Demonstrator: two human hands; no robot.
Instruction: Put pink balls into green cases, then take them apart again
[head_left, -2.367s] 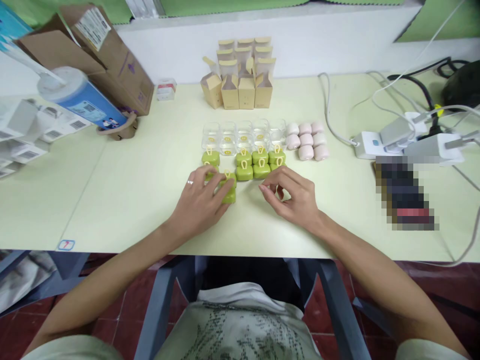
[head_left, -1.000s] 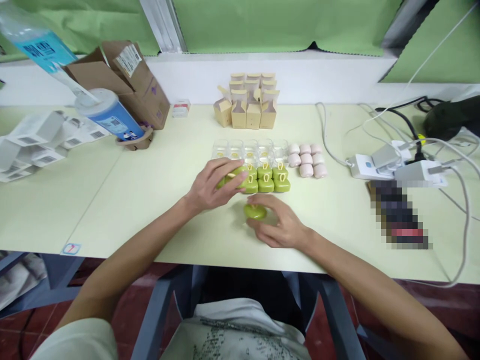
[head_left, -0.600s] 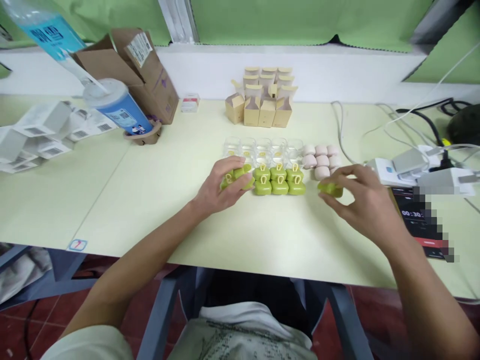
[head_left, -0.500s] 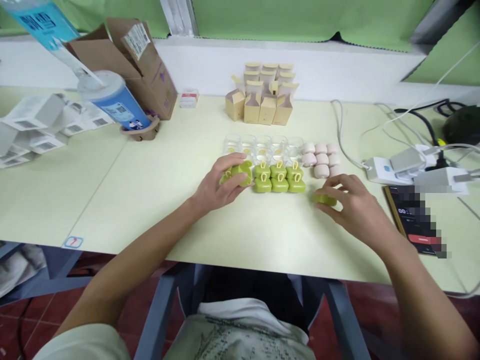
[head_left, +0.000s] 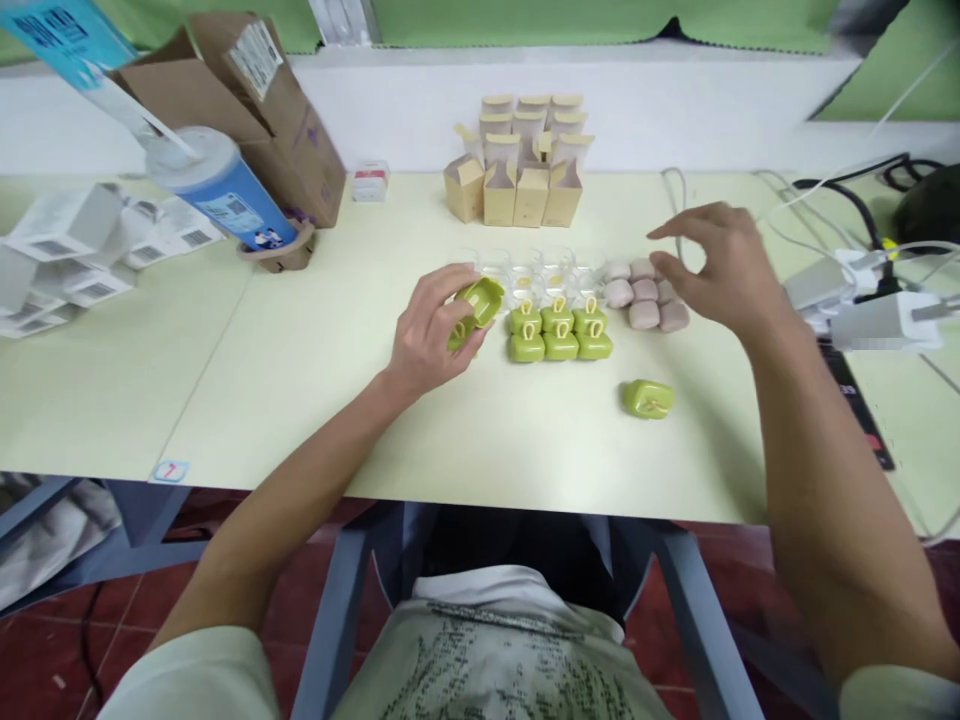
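My left hand (head_left: 439, 325) grips a small green case (head_left: 484, 298), its hollow inside tipped up into view; part of it is hidden behind my fingers. Just right of it stand several closed green cases (head_left: 559, 346) with pale loops on top, in two rows. Raised above the table, my right hand (head_left: 720, 265) is empty, thumb and fingers apart, close to several pale pink rounded pieces (head_left: 643, 314). One green case (head_left: 649, 399) lies by itself nearer the front edge. Behind the rows are clear plastic holders (head_left: 556, 278), some with small yellow bits.
Several open tan cardboard boxes (head_left: 532, 195) stand at the wall. On the left are a blue tub (head_left: 247, 205), a large brown carton (head_left: 311, 150) and white boxes (head_left: 75, 225). White chargers (head_left: 874, 320), cables and a partly covered phone (head_left: 855, 400) lie on the right.
My right hand has let go of the green case on the table and risen up and away toward the pink pieces. My left hand has turned its case, showing more of the hollow.
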